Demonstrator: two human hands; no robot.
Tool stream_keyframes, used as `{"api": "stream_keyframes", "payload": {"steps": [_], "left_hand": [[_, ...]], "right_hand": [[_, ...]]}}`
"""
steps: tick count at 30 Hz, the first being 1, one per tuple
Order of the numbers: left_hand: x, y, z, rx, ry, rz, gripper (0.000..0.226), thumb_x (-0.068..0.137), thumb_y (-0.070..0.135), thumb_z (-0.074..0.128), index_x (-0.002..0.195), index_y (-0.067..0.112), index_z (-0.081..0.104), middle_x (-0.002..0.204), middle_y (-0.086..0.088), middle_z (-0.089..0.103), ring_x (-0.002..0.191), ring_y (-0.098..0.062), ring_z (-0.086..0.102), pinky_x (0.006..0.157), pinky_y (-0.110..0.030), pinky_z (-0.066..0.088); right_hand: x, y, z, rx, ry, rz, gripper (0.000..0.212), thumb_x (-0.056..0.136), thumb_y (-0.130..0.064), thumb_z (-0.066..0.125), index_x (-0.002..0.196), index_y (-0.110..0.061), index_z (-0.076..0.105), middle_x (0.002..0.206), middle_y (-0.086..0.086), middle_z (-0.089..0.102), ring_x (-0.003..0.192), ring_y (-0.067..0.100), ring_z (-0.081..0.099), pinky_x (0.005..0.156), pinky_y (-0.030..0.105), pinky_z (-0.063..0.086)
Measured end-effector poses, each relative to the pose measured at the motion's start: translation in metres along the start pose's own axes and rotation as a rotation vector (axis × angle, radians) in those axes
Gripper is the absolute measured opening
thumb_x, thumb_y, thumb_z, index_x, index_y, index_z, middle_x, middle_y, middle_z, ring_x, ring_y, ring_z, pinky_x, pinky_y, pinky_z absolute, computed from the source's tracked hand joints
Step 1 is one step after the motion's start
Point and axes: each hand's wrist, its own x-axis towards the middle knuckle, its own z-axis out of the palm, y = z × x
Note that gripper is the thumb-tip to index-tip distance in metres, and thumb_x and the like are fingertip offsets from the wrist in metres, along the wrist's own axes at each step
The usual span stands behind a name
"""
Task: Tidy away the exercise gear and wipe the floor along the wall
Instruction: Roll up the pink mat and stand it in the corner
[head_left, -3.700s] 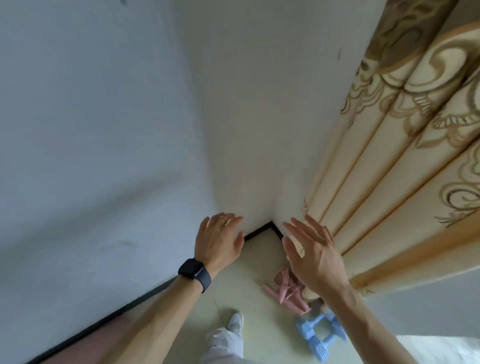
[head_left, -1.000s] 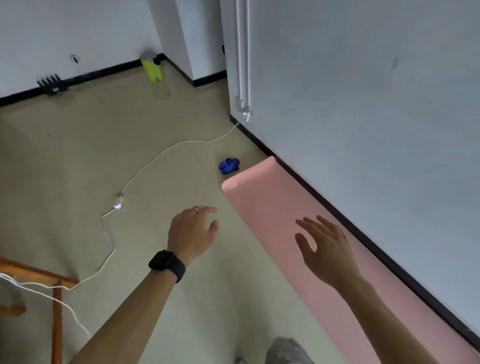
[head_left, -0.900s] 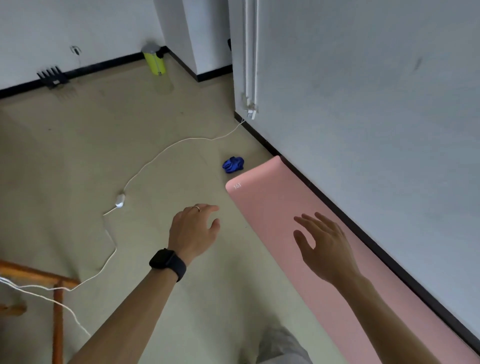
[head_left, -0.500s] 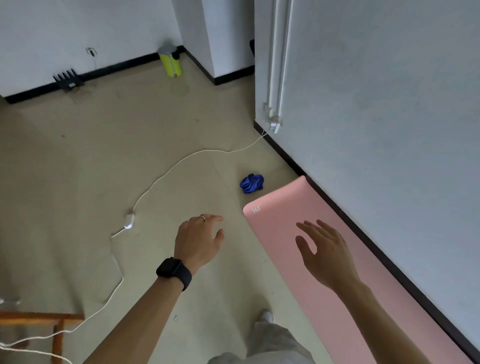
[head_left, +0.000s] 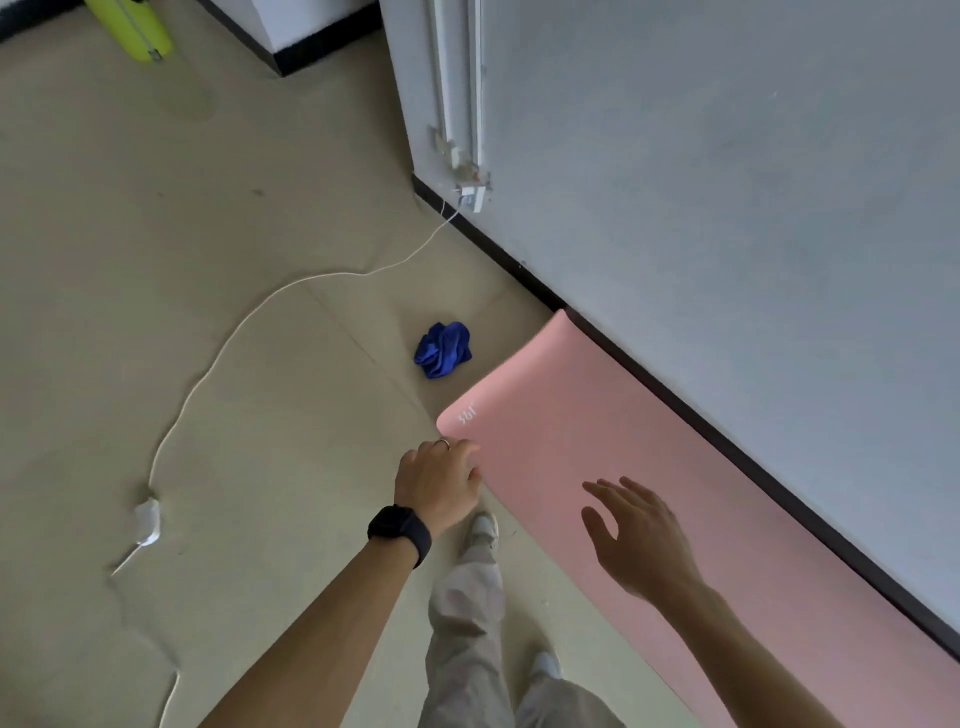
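A pink exercise mat (head_left: 582, 436) lies flat on the floor along the grey wall, its near short end pointing up and left. A crumpled blue cloth (head_left: 443, 349) sits on the floor just beyond that end. My left hand (head_left: 437, 480), with a black watch on the wrist, hangs above the mat's left edge with loosely curled fingers and holds nothing. My right hand (head_left: 636, 540) hovers over the mat with spread, straight fingers.
A white cable (head_left: 218, 358) snakes over the beige floor from a wall socket (head_left: 470, 195) to a small white block (head_left: 147, 519). A yellow-green object (head_left: 132, 28) stands at the top left. Black skirting (head_left: 675, 405) runs along the wall. My legs and shoes are below.
I have walked forward along the mat from the curtain corner. The mat's end and the blue cloth are now much nearer, and both hands have lowered toward the mat.
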Motion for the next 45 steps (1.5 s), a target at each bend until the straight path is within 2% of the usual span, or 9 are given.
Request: {"api": "stream_keyframes", "payload": {"steps": [13,21,27,30,34,37,39,42,45], "left_hand": [[0.311,-0.102,0.185,0.102,-0.257,0.038,0.051,0.095,0.04,0.046,0.145,0.029,0.04,0.145,-0.003,0.046,0.129,-0.026,0.045,0.102,-0.04,0.036],[0.438,-0.142,0.308,0.194,-0.21,0.064,0.054,0.091,0.037,0.053,0.142,0.025,0.04,0.147,-0.012,0.042,0.124,-0.034,0.047,0.097,-0.043,0.041],[0.519,-0.137,0.382,0.178,-0.094,0.038,0.071,0.094,0.044,0.051,0.154,0.026,0.018,0.16,-0.021,0.018,0.138,-0.039,0.034,0.108,-0.052,0.036],[0.554,-0.126,0.397,0.125,0.002,0.032,0.075,0.097,0.045,0.048,0.156,0.024,0.008,0.159,-0.022,0.023,0.137,-0.039,0.037,0.105,-0.05,0.039],[0.59,-0.115,0.417,0.038,0.072,0.0,0.06,0.104,0.048,0.03,0.157,0.024,0.016,0.137,-0.018,0.055,0.116,-0.039,0.056,0.077,-0.039,0.041],[0.603,-0.112,0.438,-0.2,0.152,-0.014,0.05,0.103,0.05,0.023,0.148,0.036,0.041,0.125,-0.014,0.064,0.113,-0.039,0.057,0.088,-0.043,0.048],[0.606,-0.108,0.448,-0.263,0.109,-0.042,0.049,0.102,0.054,0.028,0.147,0.042,0.039,0.122,-0.008,0.067,0.117,-0.038,0.051,0.095,-0.042,0.047],[0.608,-0.097,0.455,-0.156,0.041,-0.09,0.054,0.097,0.058,0.036,0.148,0.04,0.034,0.111,-0.008,0.069,0.119,-0.033,0.042,0.091,-0.043,0.046],[0.615,-0.095,0.463,-0.044,0.176,-0.127,0.049,0.095,0.059,0.039,0.132,0.03,0.051,0.105,-0.005,0.071,0.111,-0.031,0.046,0.08,-0.04,0.037]], "right_hand": [[0.324,0.031,0.173,-0.016,-0.238,0.117,0.052,0.105,-0.045,0.032,0.154,-0.029,0.03,0.157,-0.008,0.037,0.148,0.016,0.026,0.123,0.036,0.021],[0.437,0.094,0.325,0.005,-0.365,0.174,0.057,0.104,-0.045,0.037,0.156,-0.026,0.024,0.161,-0.003,0.028,0.149,0.023,0.023,0.118,0.043,0.026],[0.491,0.147,0.415,-0.047,-0.396,0.146,0.066,0.102,-0.051,0.037,0.158,-0.027,0.011,0.167,0.0,0.001,0.152,0.029,0.011,0.119,0.05,0.023],[0.528,0.171,0.448,-0.072,-0.329,0.113,0.07,0.102,-0.054,0.034,0.158,-0.03,0.0,0.166,0.0,-0.012,0.153,0.029,0.001,0.121,0.053,0.015],[0.543,0.194,0.487,-0.137,-0.305,0.088,0.08,0.098,-0.064,0.031,0.155,-0.035,-0.015,0.163,-0.005,-0.023,0.153,0.026,-0.009,0.122,0.057,0.013],[0.537,0.193,0.49,-0.148,-0.212,0.059,0.083,0.093,-0.073,0.028,0.157,-0.034,-0.006,0.166,-0.005,-0.014,0.152,0.025,-0.004,0.121,0.053,0.018],[0.544,0.19,0.475,-0.044,-0.19,0.093,0.078,0.092,-0.075,0.026,0.157,-0.034,0.016,0.166,-0.005,0.008,0.15,0.026,0.014,0.115,0.05,0.029],[0.57,0.18,0.444,0.271,-0.077,0.143,0.068,0.095,-0.067,0.035,0.15,-0.027,0.038,0.152,-0.002,0.045,0.135,0.024,0.046,0.107,0.041,0.04],[0.61,0.159,0.42,0.627,0.073,0.165,0.056,0.101,-0.05,0.045,0.149,-0.021,0.041,0.147,-0.003,0.051,0.129,0.016,0.052,0.102,0.028,0.037]]}}
